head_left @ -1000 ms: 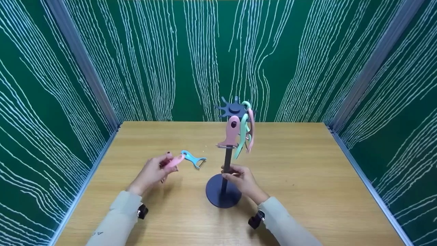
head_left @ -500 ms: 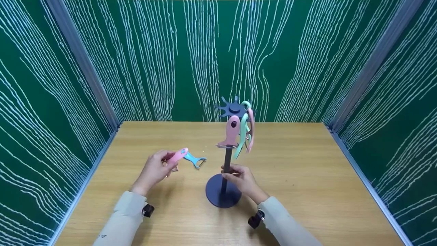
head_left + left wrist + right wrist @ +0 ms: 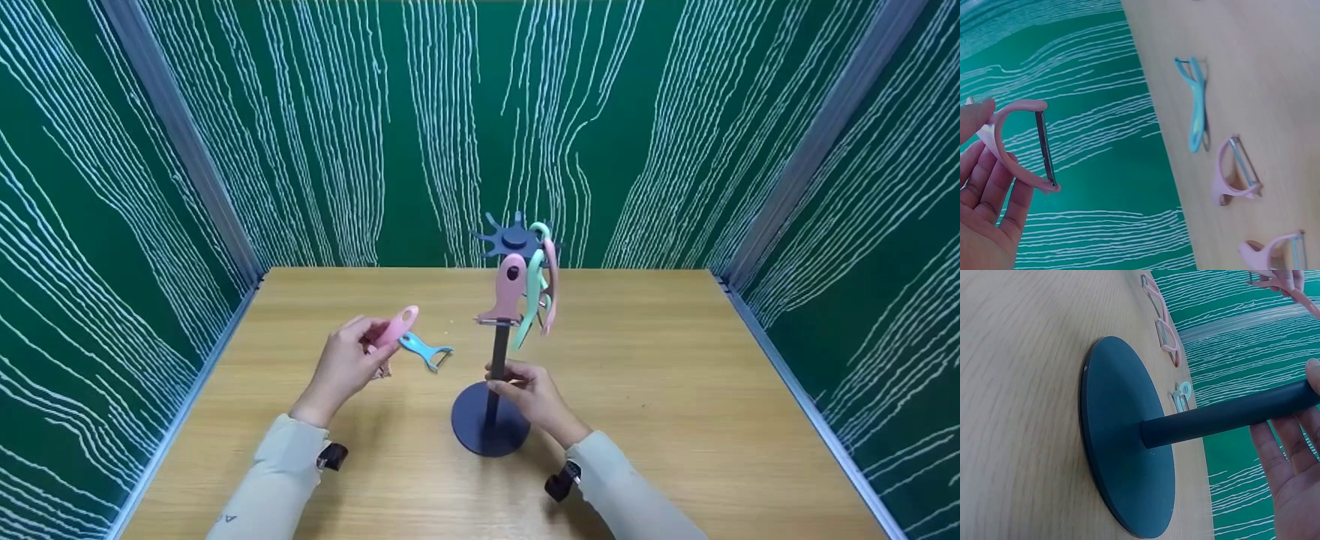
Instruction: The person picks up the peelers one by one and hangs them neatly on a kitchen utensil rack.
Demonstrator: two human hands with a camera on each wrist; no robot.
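My left hand point(image 3: 339, 369) pinches a pink peeler point(image 3: 393, 328) above the table, its handle with the hole pointing up and away. In the left wrist view the peeler's curved fork and metal blade point(image 3: 1045, 149) face away from the palm. My right hand point(image 3: 531, 396) grips the post point(image 3: 499, 352) of a dark rack on a round base point(image 3: 480, 431). From the rack's spoked top point(image 3: 514, 238) hang pink peelers point(image 3: 509, 291) and green peelers point(image 3: 533, 296) on the near and right side. Several other spokes are bare.
A blue peeler point(image 3: 424, 349) lies on the table just beyond my left hand. Two pink peelers point(image 3: 1222, 183) lie on the table in the left wrist view; my left hand mostly hides them from the head camera. Green patterned walls point(image 3: 450, 135) surround the table.
My left hand has moved slightly away and to the right, lifting the pink peeler and tilting its handle further upward. The right hand and the rack have stayed in place.
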